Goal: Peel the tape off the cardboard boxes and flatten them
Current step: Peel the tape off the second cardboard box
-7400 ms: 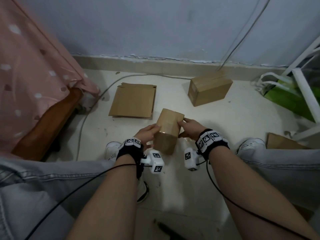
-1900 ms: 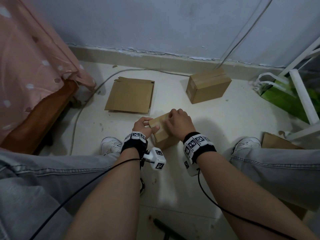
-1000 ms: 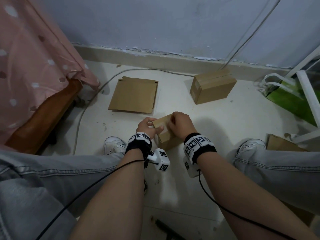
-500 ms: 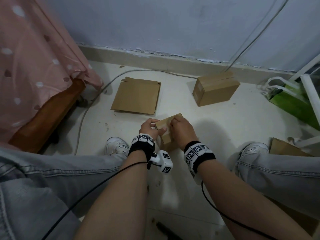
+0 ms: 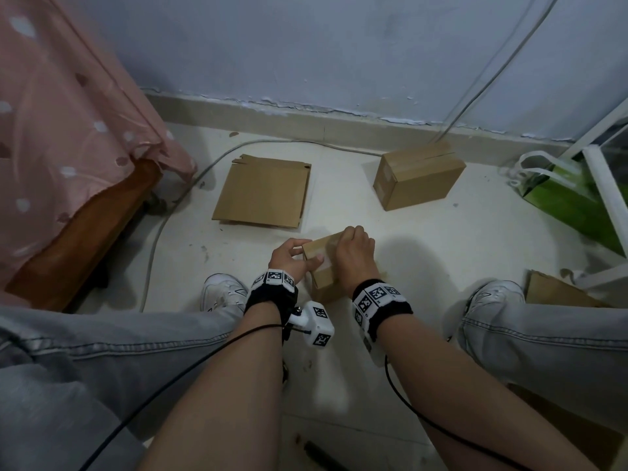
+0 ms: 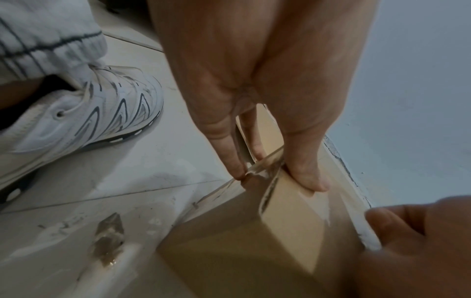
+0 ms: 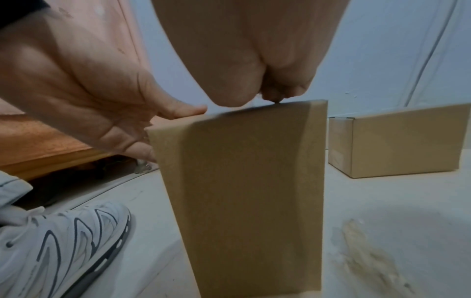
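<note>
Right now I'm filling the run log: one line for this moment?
stage: peeling tape | left hand: steadies small box | right hand: fingers at top edge | sealed box: untouched

The small box point(image 5: 323, 266) between the hands is plain brown cardboard, like the flattened sheet point(image 5: 263, 192) far left and the closed box point(image 5: 418, 178) far right. Left hangs a pink cloth point(image 5: 68, 107) with pale spots; a green bag point(image 5: 571, 202) has white handles. Jeans point(image 5: 102, 362) are light grey, the shoes point(image 5: 221, 294) white with dark stripes, and the wristbands point(image 5: 377, 297) black with black-and-white square markers.
</note>
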